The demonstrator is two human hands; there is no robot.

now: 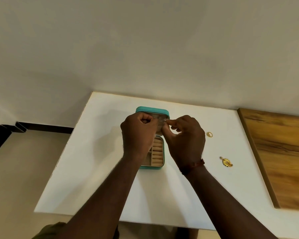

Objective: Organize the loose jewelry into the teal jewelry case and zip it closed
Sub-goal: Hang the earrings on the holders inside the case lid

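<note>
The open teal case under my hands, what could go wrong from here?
1. The small silver piece pinched between left hand and right hand could slip and miss the case.
2. The ring and pendant lie loose on the table; a forearm sweep might knock them off.

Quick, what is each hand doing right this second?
Left hand: closed in a pinch grip on one end of a thin silvery chain.
Right hand: closed, pinching the chain's other end, above the open teal jewelry case.
</note>
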